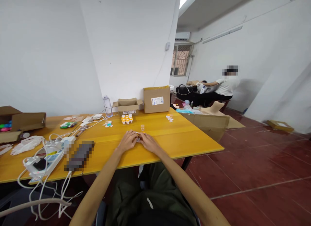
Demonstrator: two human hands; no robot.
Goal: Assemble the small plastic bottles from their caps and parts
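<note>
My left hand (pixel 128 140) and my right hand (pixel 148 142) rest together on the yellow table (pixel 170 135), fingertips meeting over a small clear-and-metal part (pixel 138 139). Both hands have their fingers pinched on it. Just beyond my hands stands a tiny clear cup (pixel 142 127). A cluster of small orange-and-white pieces (pixel 127 119) sits farther back, with loose white pieces (pixel 108 124) to the left and more white pieces (pixel 169 118) to the right.
Open cardboard boxes (pixel 128 106) and a closed box (pixel 156 99) line the far edge beside a clear bottle (pixel 107 106). A power strip with white cables (pixel 46 159) lies at left. Another person (pixel 224 86) sits at a distant desk. Cartons (pixel 211 122) stand on the red floor.
</note>
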